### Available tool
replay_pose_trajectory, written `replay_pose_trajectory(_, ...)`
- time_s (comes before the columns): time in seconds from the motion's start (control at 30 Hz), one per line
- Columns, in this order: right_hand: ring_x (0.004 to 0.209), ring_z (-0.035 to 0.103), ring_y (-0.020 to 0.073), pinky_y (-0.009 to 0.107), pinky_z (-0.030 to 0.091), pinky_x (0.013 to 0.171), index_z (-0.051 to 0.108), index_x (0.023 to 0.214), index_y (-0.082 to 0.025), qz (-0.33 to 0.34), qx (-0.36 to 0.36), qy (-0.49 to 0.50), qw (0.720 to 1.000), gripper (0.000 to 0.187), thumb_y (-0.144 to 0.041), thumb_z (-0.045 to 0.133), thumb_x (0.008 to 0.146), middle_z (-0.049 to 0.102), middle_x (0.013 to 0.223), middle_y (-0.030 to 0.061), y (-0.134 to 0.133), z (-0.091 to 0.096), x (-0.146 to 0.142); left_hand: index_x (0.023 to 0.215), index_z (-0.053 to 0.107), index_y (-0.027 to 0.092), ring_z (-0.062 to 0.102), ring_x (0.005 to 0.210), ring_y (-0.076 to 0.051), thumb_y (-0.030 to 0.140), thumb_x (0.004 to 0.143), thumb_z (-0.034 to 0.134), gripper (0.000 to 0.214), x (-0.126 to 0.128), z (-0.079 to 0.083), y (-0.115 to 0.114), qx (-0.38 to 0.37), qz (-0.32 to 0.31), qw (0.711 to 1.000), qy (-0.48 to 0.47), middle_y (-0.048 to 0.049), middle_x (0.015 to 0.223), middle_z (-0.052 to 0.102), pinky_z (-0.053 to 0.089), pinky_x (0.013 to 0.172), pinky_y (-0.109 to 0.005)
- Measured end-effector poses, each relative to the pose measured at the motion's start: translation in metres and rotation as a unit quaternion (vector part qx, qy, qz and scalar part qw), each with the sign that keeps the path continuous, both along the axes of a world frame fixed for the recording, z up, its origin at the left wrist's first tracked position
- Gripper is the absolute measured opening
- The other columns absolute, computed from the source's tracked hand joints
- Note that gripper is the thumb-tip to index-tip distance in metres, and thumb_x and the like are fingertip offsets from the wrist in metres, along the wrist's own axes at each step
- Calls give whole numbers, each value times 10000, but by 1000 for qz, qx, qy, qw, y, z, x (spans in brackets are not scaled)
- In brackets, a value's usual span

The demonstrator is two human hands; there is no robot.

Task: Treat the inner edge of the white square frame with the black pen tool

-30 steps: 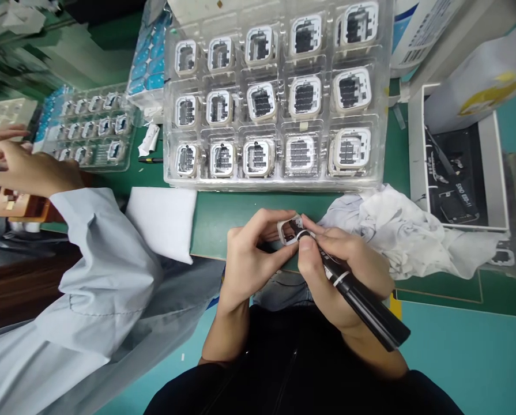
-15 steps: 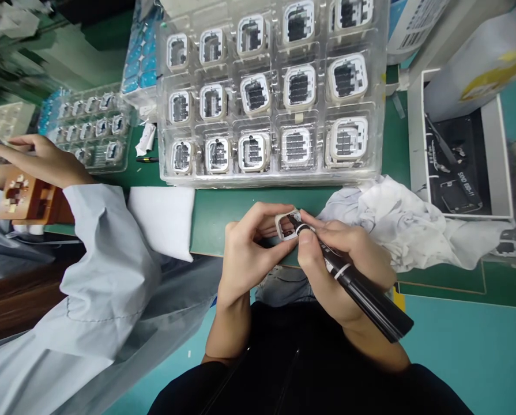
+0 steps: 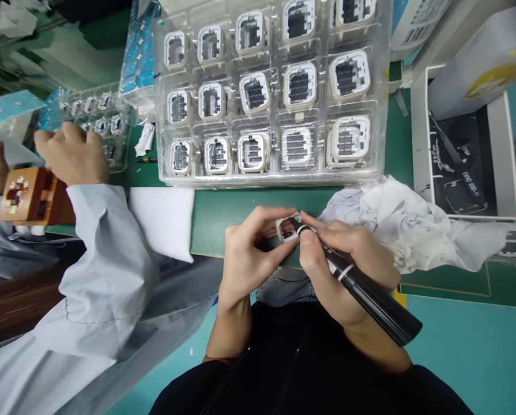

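Between the fingers and thumb of my left hand is a small white square plastic frame, tilted, with dark parts inside its opening. My right hand grips a black marker pen, its barrel slanting down to the right. The marker's tip reaches into the frame's opening; the exact contact point is too small to tell. Both hands are close together above the table's front edge. Behind them lies a clear plastic tray whose pockets hold several similar white frames.
White cloths lie right of my hands, beside a white box holding a bottle and black items. At left, a white foam pad lies near a co-worker's sleeve, with an orange block beyond.
My hands keep nearly the same pose, the marker tip still in the frame. The co-worker's hands have moved; a translucent sheet and a blue-patterned tray now show at the far left.
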State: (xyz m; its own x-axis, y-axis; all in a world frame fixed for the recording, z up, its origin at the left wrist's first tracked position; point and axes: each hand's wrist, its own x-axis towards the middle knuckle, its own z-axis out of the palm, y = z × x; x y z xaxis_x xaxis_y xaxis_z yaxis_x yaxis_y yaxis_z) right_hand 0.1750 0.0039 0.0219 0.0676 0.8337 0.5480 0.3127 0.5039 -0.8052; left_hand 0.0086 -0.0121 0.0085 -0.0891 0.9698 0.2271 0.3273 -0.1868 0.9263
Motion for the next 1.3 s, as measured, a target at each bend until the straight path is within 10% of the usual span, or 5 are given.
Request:
replay_pose_trajectory(1.07, 985, 931, 303, 366, 815, 799, 787, 1098, -267, 22, 6, 77, 997, 245, -81, 879, 968, 918, 1077, 26, 1, -5, 1, 1228, 780, 228, 942, 948, -281, 477, 747, 1154, 658, -7, 14, 10, -147, -36, 979, -136, -80, 1058, 939, 802, 876, -335)
replay_pose_trajectory(1.3, 1138, 915, 293, 341, 811, 907, 856, 1121, -239, 145, -75, 29, 986, 174, -108, 873, 1008, 906, 1287, 79, 1, -7, 18, 1193, 767, 234, 939, 936, -259, 459, 757, 1152, 624, -9, 13, 14, -117, -57, 977, -171, -67, 1049, 931, 784, 846, -297)
